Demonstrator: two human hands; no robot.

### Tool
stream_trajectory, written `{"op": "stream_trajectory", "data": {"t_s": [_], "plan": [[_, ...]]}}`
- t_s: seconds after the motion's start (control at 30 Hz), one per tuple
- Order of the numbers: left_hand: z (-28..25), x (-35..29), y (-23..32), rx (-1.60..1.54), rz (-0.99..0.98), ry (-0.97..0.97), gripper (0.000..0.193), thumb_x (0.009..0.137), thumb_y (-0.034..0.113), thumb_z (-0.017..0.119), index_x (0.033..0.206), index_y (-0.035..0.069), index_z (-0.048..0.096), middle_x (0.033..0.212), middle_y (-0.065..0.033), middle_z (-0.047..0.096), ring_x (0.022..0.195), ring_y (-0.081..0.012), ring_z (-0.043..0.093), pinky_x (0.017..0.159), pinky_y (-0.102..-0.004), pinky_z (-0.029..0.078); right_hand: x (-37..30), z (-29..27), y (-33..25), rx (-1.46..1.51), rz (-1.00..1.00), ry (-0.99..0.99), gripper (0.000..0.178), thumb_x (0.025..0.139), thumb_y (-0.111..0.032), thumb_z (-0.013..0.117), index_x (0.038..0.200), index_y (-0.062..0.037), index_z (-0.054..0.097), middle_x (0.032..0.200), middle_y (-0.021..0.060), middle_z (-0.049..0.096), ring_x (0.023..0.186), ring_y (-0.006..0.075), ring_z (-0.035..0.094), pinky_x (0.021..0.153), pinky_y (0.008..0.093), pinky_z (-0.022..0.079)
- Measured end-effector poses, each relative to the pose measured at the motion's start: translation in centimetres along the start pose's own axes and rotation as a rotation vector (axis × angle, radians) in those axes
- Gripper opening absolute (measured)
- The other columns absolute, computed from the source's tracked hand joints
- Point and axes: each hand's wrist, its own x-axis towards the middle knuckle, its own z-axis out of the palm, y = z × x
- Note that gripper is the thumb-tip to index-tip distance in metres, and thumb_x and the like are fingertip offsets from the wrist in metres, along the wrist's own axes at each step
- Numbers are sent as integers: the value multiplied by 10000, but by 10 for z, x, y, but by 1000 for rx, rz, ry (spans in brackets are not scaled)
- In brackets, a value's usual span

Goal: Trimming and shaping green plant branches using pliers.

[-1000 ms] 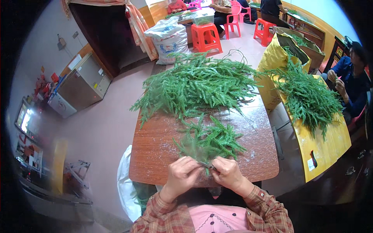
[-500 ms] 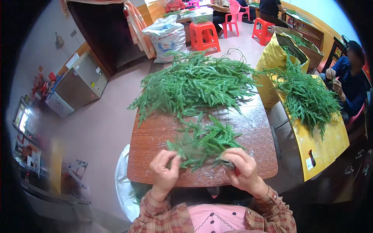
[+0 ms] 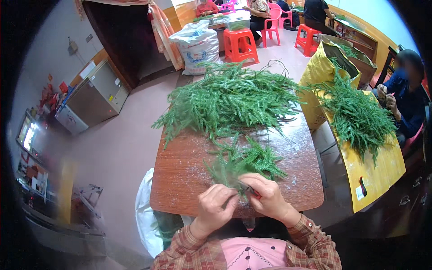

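Observation:
My left hand [image 3: 215,204] is closed in a pinch on a green fir-like sprig [image 3: 228,176], which is partly blurred. Close beside it, my right hand [image 3: 270,194] grips a small red-handled hand tool with a grey metal head [image 3: 244,185]; whether it is pliers or snips does not show. The metal head points at the sprig's lower end, near my left fingertips. Just beyond my hands, a small heap of loose sprigs [image 3: 264,158] lies on the brown wooden table [image 3: 175,182]. A much larger heap of green branches [image 3: 234,101] covers the table's far part.
At right, a yellow board [image 3: 382,173] bears another branch pile [image 3: 357,114], with a seated person [image 3: 407,96] beside it. A yellow sack [image 3: 315,72], a white sack [image 3: 196,49] and red stools [image 3: 240,45] stand beyond. A white bag [image 3: 146,220] hangs by the table's left edge.
My hands have come together: the left moved right with the sprig, and the right moved left, bringing the tool's head to the sprig's lower end. The view has shifted slightly.

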Motion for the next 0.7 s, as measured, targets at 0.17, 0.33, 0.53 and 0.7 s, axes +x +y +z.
{"op": "stream_trajectory", "data": {"t_s": [0.17, 0.33, 0.53, 0.7], "plan": [[-8, 2, 6, 14, -2, -1, 130, 730, -5, 711, 826, 21, 628, 698, -112, 592, 610, -279, 586, 558, -358, 457, -2, -5, 5, -42, 1, -59, 292, 680, 40, 685, 955, -23, 610, 910, 129, 650, 803, 316, 642, 679, 364, 529], [-13, -2, -1, 24, -12, 24, 125, 736, -8, 699, 835, 21, 628, 693, -116, 582, 599, -287, 573, 552, -360, 449, 8, -22, -3, -149, -142, -47, 236, 679, -18, 682, 905, -43, 619, 878, 105, 643, 762, 271, 637, 633, 342, 515], [-11, -4, -15, 149, -120, 10, 58, 750, 27, 686, 780, 29, 637, 703, -130, 591, 620, -325, 572, 573, -380, 457, -7, -91, 31, -871, -364, 104, 179, 696, -23, 629, 871, -58, 645, 817, 84, 631, 700, 248, 622, 621, 369, 518], [-37, -48, -48, 15, -299, 356, 17, 887, 3, 614, 902, -5, 619, 862, -53, 608, 761, -143, 561, 662, -288, 473, -53, -154, 46, -867, 190, 383, 89, 825, -64, 675, 914, -66, 676, 781, 99, 639, 677, 241, 637, 593, 318, 492]]}}
